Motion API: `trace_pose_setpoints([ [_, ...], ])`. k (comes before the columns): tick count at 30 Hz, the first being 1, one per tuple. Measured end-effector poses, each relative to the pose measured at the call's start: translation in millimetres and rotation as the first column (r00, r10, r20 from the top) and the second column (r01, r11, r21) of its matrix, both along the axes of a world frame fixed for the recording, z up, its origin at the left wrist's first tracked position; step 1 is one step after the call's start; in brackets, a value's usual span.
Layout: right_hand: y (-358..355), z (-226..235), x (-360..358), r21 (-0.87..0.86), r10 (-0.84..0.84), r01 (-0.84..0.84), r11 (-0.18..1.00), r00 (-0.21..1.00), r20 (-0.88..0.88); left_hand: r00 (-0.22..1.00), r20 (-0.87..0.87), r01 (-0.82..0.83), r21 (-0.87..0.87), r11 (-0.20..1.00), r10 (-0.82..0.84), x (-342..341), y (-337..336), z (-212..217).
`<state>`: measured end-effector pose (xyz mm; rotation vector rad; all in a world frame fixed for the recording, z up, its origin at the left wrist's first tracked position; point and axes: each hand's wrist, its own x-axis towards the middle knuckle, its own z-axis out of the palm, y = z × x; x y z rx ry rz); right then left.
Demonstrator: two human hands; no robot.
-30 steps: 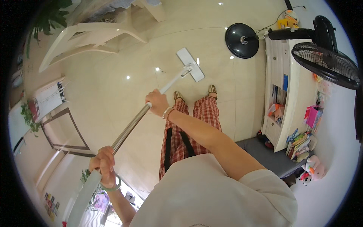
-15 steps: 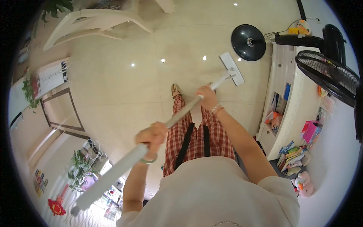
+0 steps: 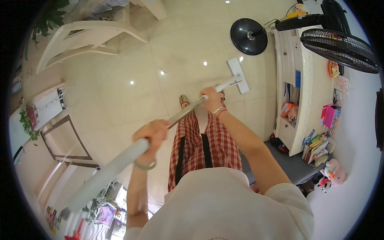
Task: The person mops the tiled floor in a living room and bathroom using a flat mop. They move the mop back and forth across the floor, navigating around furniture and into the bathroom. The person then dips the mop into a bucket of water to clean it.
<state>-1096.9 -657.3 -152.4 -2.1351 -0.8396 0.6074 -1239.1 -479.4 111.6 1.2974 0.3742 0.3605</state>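
The flat mop [image 3: 239,78] has moved rightward on the floor [image 3: 180,50] since a second ago; we find left grip [image 3: 153,133] and right grip [image 3: 212,100] clenched around its pole [image 3: 186,113], judged light, stiff, best held two-handed.

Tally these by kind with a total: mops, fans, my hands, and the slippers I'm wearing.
Flat mop: 1
Pedestal fan: 1
Hands, left hand plus right hand: 2
Slippers, right one partly hidden: 2
Total: 6
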Motion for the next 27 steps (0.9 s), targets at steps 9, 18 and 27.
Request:
trace_pose_setpoints([
  [9, 175.3, 69.1, -95.7, 0.025, 0.223, -0.223, 0.975, 0.959, -0.177, 0.974, -0.099, -0.16, 0.326, 0.932, 0.202, -89.8, 83.8, 88.9],
  [18, 97.3, 74.2, -47.3, -0.128, 0.497, -0.535, 0.835, 0.833, -0.245, 0.958, 0.067, -0.288, 0.214, 0.933, 0.28, -72.5, 8.9, 55.8],
  [27, -117.5, 29.7, 93.2, -0.36, 0.664, -0.733, 0.577, 0.678, -0.317, 0.887, 0.031, -0.46, -0.012, 0.888, 0.46, 23.1, -211.9, -15.0],
])
